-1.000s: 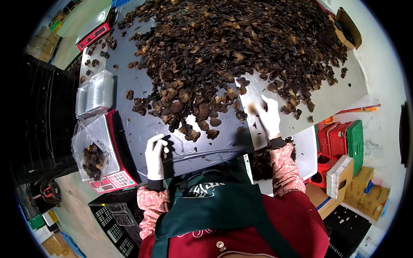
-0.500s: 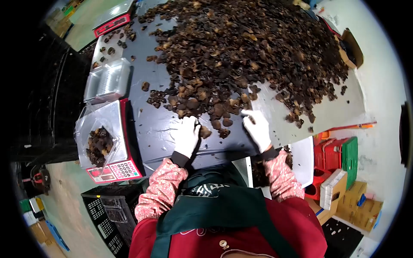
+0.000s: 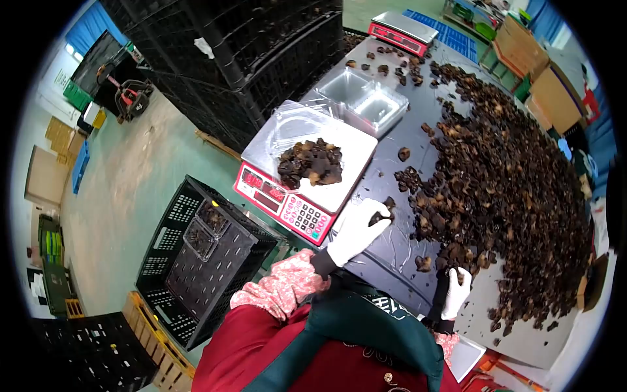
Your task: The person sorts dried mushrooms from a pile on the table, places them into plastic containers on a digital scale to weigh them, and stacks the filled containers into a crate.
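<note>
My left hand (image 3: 356, 232), in a white glove, is beside the front scale (image 3: 356, 153). Its thumb and fingers are closed around dark wood ear mushroom pieces (image 3: 390, 204). At the near edge of the big mushroom pile (image 3: 503, 176), my gloved right hand (image 3: 456, 293) has curled fingers around a brownish mushroom piece (image 3: 461, 277). A clear plastic container lies on the scale's pan with a heap of mushrooms (image 3: 312, 163) in it. The scale's red display is lit, but its digits are too small to read. One loose piece (image 3: 423, 263) lies between my hands.
Nested clear plastic trays (image 3: 375, 108) stand behind the scale. A second red scale (image 3: 401, 32) is at the table's far end. Tall black crates (image 3: 228, 59) rise at the left, and an open black crate (image 3: 209, 261) stands below the table's left edge.
My view has turned left toward the scale. My left hand has moved from the pile's edge to beside the scale with mushroom pieces. My right hand has closed at the pile's edge.
</note>
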A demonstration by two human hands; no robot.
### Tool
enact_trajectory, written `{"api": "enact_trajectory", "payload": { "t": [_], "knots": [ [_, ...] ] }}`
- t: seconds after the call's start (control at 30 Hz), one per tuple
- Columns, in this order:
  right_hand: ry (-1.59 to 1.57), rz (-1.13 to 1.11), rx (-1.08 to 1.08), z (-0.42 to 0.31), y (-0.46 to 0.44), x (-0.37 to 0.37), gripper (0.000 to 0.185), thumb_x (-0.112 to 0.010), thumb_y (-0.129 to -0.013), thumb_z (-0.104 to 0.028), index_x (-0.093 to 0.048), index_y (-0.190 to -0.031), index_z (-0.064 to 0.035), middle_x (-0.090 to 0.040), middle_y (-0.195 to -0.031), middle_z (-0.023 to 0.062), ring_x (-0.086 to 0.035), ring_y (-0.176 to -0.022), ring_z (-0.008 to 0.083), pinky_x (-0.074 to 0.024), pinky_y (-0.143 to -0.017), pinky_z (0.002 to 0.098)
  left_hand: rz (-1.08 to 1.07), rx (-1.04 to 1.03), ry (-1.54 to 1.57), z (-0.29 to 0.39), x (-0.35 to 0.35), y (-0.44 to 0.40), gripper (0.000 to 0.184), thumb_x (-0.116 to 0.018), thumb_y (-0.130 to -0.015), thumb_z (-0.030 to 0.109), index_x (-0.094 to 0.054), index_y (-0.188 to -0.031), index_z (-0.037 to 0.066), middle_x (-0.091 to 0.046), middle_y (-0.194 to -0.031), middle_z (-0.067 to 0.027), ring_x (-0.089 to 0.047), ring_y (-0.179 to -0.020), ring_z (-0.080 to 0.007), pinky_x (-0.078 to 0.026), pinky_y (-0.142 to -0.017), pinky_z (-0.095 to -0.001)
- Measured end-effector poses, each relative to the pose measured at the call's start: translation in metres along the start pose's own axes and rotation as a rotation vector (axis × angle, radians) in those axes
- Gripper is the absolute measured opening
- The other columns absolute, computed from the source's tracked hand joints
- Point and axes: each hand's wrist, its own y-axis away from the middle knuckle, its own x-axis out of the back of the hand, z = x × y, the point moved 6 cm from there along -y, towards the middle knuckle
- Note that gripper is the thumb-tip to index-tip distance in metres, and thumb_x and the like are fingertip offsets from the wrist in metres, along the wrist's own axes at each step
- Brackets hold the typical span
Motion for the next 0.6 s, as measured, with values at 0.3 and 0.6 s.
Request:
{"api": "enact_trajectory", "payload": {
  "t": [0.3, 0.6],
  "knots": [
    [0.039, -0.14, 0.326, -0.115, -0.02, -0.081, 0.018, -0.074, -0.083, -0.006, -0.064, -0.097, -0.0015, -0.062, -0.094, 0.0075, -0.06, -0.087, 0.0174, -0.0482, -0.077, 0.0284, 0.014, 0.196, 0.114, -0.018, 0.056, 0.007, 0.018, -0.07, -0.085, 0.015, -0.063, -0.099, 0.006, -0.063, -0.092, -0.0088, -0.061, -0.092, -0.0213, -0.046, -0.087, -0.0333],
    [0.553, -0.35, 0.541, -0.117, -0.023, -0.173, 0.062, -0.079, -0.076, -0.031, -0.055, -0.131, -0.0146, -0.055, -0.117, 0.0088, -0.064, -0.095, 0.0273, -0.0548, -0.071, 0.0366, -0.068, -0.021, -0.431, -0.091, -0.076, -0.009, 0.026, -0.065, -0.084, 0.015, -0.06, -0.108, 0.007, -0.06, -0.11, -0.0134, -0.059, -0.101, -0.0319, -0.048, -0.087, -0.0409]
  ]
}}
